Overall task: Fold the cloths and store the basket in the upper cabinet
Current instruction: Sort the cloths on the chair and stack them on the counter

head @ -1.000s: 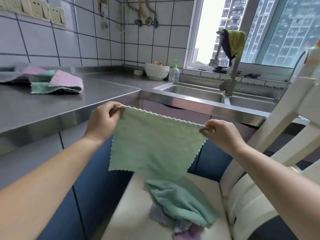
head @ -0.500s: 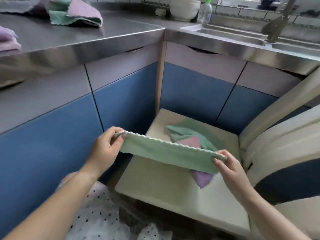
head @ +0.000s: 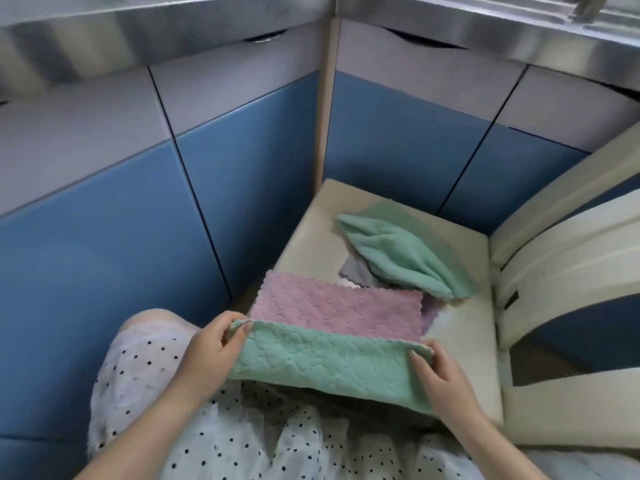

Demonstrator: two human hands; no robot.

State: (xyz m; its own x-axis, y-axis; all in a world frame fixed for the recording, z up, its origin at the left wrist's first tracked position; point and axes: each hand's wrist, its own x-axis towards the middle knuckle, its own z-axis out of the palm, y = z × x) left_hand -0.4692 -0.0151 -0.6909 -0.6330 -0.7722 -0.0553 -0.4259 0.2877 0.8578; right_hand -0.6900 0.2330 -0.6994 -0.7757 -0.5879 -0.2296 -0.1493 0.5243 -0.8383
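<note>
Head view, looking down. The cloth (head: 329, 362), green on one face and pink on the other, is stretched between the two hands, its green part turned up toward the pink part. The left hand (head: 211, 344) has its grip pinching the left end of the scalloped green edge, fingers curled over it. The right hand (head: 438, 370) has its grip pinching the right end of the same edge, thumb on top. The green band runs straight from one grip to the other; the pink face lies just beyond both grips, flat on the chair seat (head: 311, 244). Both faces carry an embossed, quilted texture, and the edges are cut in small waves.

Farther beyond the grips, toward the right hand's side, a crumpled green cloth (head: 405, 254) lies on the seat over a grey cloth (head: 356, 271); a lilac cloth (head: 429, 313) shows just past the pink face's right end. Below the grips is a white dotted skirt (head: 145, 368). Blue cabinet doors (head: 104, 237) stand beyond the left hand, under the steel bench edge (head: 173, 26).
</note>
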